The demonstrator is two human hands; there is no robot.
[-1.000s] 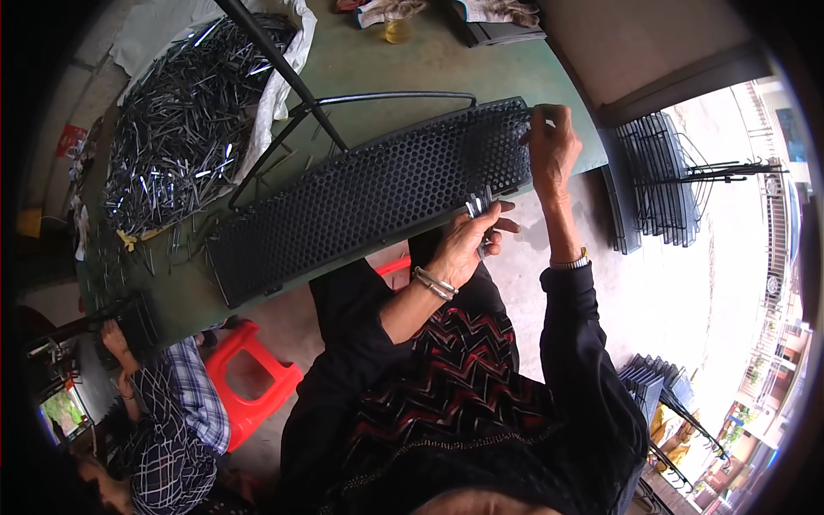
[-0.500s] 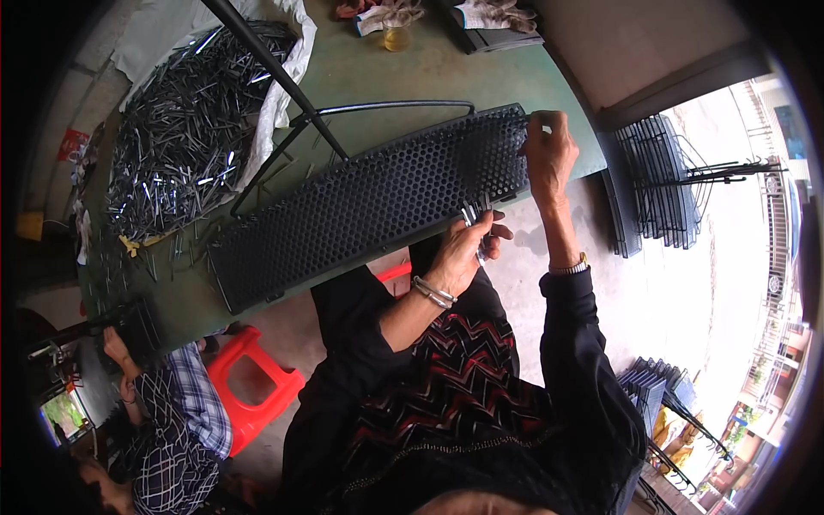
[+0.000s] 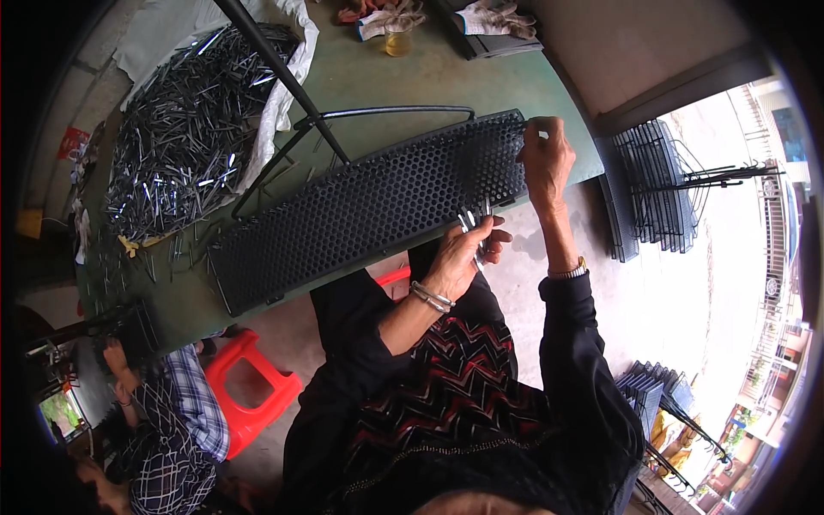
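A long black perforated panel [image 3: 360,202] lies slantwise on the green table, its near edge along the table's front edge. My right hand [image 3: 551,163] is closed at the panel's right end, fingertips pinched against its edge; whatever they grip is hidden. Below that end, my left hand [image 3: 457,257] holds several thin shiny metal strips [image 3: 467,220], their tips sticking up past the thumb near the panel's front edge. A black bent-rod frame [image 3: 395,109] rises behind the panel, with a thick bar slanting to the upper left.
A white sack [image 3: 302,43] of loose dark metal strips [image 3: 184,129] sits at left. Behind are a cup of yellowish liquid [image 3: 396,43] and work gloves [image 3: 496,17]. Stacked black racks [image 3: 657,193] stand at right. Lower left: a red stool [image 3: 223,386] and another person's hand [image 3: 117,355].
The view has shifted slightly. My right hand stays at the panel's right end with its fingers a little changed; my left hand still holds the strips in nearly the same place.
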